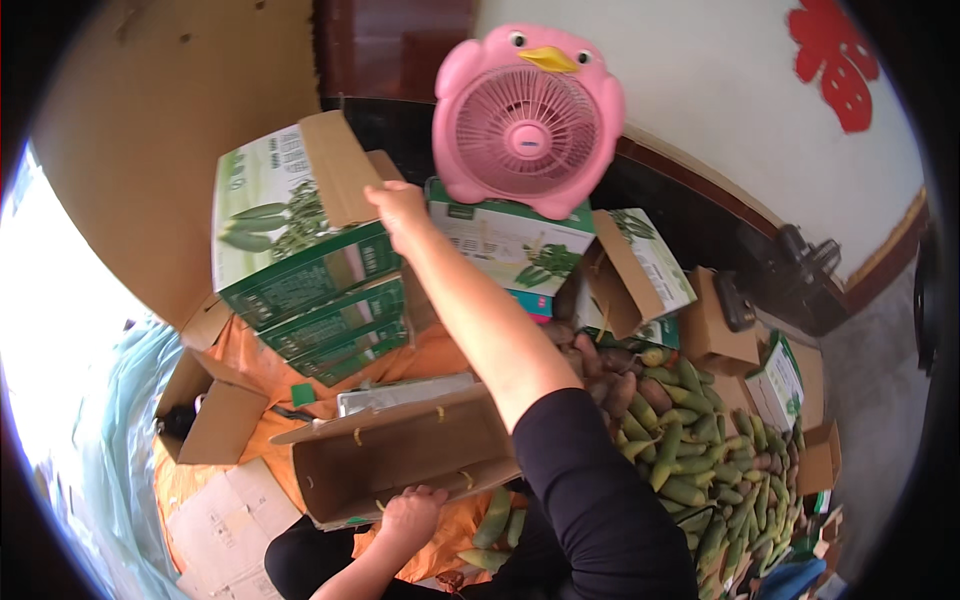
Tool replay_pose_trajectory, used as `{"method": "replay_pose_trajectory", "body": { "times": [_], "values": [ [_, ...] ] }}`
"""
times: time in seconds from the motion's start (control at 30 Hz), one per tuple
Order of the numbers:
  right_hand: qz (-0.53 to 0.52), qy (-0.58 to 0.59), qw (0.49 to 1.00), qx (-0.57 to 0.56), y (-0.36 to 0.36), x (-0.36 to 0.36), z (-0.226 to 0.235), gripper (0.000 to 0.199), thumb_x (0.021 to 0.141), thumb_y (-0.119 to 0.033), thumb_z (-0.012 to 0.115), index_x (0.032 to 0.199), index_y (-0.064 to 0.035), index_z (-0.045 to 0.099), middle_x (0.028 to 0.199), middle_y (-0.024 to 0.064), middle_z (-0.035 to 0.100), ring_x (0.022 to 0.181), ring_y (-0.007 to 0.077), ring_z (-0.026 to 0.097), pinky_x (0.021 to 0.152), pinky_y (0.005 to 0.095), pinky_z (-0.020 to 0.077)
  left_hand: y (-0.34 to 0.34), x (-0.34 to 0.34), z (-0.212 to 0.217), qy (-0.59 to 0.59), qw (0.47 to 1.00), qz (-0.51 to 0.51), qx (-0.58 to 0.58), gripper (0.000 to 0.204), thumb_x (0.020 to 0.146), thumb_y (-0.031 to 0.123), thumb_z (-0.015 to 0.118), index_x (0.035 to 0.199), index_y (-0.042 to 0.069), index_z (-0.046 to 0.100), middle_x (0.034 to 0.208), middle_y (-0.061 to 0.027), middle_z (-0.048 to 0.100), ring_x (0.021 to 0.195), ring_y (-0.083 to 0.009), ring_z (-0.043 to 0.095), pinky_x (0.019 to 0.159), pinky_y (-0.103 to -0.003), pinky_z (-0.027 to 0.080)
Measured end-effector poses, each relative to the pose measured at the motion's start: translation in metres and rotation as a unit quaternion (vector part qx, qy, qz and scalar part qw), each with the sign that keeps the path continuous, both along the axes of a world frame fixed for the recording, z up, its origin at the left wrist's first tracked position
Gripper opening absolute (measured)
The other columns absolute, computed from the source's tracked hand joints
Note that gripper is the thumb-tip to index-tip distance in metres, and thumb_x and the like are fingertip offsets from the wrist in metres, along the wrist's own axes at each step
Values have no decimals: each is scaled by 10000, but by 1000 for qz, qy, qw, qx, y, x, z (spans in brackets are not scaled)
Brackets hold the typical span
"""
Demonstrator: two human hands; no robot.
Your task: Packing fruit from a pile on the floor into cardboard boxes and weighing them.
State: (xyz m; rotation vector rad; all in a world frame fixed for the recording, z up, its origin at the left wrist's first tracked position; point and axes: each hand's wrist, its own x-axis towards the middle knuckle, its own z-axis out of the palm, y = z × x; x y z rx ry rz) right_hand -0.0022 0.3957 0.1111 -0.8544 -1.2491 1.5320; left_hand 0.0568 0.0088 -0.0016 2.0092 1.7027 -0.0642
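An open, bare cardboard box [400,455] with yellow cord loops along its walls lies in front of me. My left hand [412,520] is closed over its near rim. My right arm reaches across to the far left, where a stack of green-and-white printed cartons [330,300] stands. The fingers of my right hand [400,212] are pinched at the edge of the raised brown flap [340,165] of the top carton [262,185]. No contents show inside the open box. A few long green radishes [493,520] lie by my left hand.
A heap of green radishes [690,460] and reddish roots [610,380] spreads to the right. A pink bird-shaped fan [528,140] stands on a printed carton [510,235]. Other opened boxes [720,320] line the wall. Orange sheeting [240,350] covers the floor; a small box [215,415] stands left.
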Motion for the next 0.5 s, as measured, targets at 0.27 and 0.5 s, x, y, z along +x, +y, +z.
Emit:
{"method": "replay_pose_trajectory", "body": {
  "times": [0.27, 0.5],
  "values": [
    [40, -73, 971, 225, -43, 102, -23, 270, 901, -181, 624, 1071, 29, 618, 951, 88, 667, 872, 143, 621, 773, 288, 497, 11, -8, 3, 5, 998, 59, 6, 287, 770, 60, 549, 1031, 151, 622, 911, -96, 641, 899, -292, 636, 750, -404, 525],
    [-186, -25, 969, -163, -9, 349, -133, 173, 840, -207, 637, 964, -87, 646, 828, 30, 664, 662, 111, 594, 547, 256, 469, 22, 1, 7, -31, 997, 50, 52, 283, 749, 53, 571, 1005, 143, 653, 868, -104, 652, 847, -310, 635, 730, -407, 516]
  ]
}}
